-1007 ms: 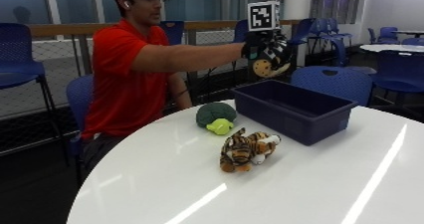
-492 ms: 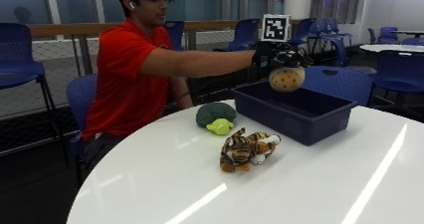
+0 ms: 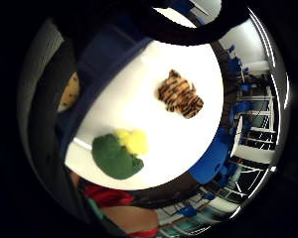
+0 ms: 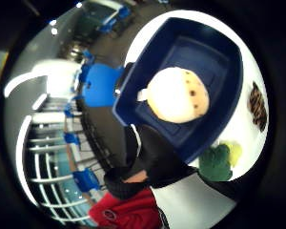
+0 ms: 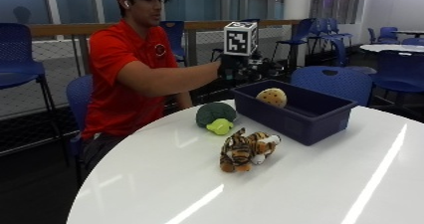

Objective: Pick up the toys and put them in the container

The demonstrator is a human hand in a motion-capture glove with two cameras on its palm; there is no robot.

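A round cream toy with brown spots (image 5: 271, 97) lies inside the dark blue container (image 5: 298, 120), at its end nearest the person. My gloved right hand (image 5: 236, 67) hovers just above and to the left of that end, apart from the toy, fingers relaxed and holding nothing. The thumb side palm view looks down on the spotted toy (image 4: 177, 95) in the container (image 4: 229, 57). A green broccoli toy (image 5: 215, 117) sits on the table beside the container. A striped tiger toy (image 5: 246, 149) lies in front of it, nearer the camera. Both also show in the little finger side palm view: broccoli toy (image 3: 116, 153), tiger toy (image 3: 180, 94).
The round white table (image 5: 199, 189) carries everything; the container stands near its far edge. A blue chair (image 5: 331, 82) stands right behind the container, another (image 5: 16, 50) at the far left. A railing and more chairs fill the background.
The hand carried the spotted toy from high left of the container to over it and let go. The toy now lies inside, and the hand has drawn back leftward.
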